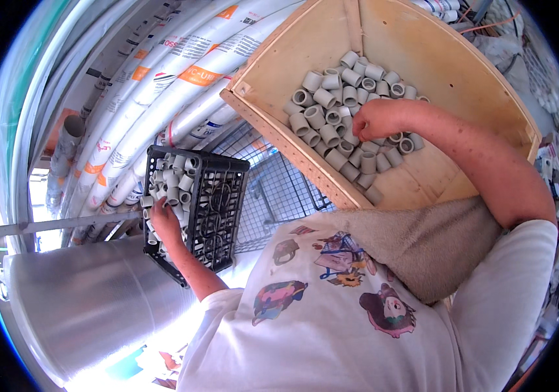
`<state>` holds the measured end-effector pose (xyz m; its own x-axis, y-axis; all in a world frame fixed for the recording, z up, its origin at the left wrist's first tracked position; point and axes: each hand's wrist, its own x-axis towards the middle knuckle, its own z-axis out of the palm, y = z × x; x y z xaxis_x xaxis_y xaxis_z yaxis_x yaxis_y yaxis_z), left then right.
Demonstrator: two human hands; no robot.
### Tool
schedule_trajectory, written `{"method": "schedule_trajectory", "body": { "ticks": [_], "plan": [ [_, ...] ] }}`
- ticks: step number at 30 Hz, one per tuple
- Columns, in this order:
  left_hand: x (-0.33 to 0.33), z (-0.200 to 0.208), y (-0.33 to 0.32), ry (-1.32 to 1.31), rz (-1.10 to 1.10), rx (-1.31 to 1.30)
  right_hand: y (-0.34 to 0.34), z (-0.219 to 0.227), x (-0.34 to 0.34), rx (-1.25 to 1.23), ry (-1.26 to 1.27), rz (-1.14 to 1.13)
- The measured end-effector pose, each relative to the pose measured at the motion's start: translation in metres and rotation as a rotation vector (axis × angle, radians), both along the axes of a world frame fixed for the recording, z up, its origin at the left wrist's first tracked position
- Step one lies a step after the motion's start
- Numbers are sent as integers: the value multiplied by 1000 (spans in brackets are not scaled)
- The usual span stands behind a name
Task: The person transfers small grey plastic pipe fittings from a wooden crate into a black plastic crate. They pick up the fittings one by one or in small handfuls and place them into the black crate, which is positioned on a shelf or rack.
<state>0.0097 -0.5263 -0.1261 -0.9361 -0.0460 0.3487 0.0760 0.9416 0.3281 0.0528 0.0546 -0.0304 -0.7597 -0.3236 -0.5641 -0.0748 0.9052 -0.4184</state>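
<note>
Short grey pipe couplings [324, 98] lie in a loose heap inside a wooden box [416, 39]. Over the near side of that heap is my right hand [377, 120], with its fingers curled down among the couplings; what sits between the fingertips is hidden. To the left, a black plastic crate [217, 215] holds more grey couplings [174, 179]. My left hand [164, 219] is at the crate's left part, its fingers bent round a grey coupling [147, 202] near the top of the pile. The fingers partly cover it.
Long white-wrapped pipes [162, 85] lean behind the crate. A wire mesh basket [273, 189] stands between crate and box. A large shiny metal cylinder [90, 294] is at lower left, with a metal bar [64, 223] above it. Brown cloth [416, 242] covers the box's near edge.
</note>
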Motion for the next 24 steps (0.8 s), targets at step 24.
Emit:
{"method": "schedule_trajectory", "body": {
  "ticks": [24],
  "plan": [
    [41, 137, 211, 194, -588, 676, -57, 106, 28, -480, 801, 93]
  ]
}}
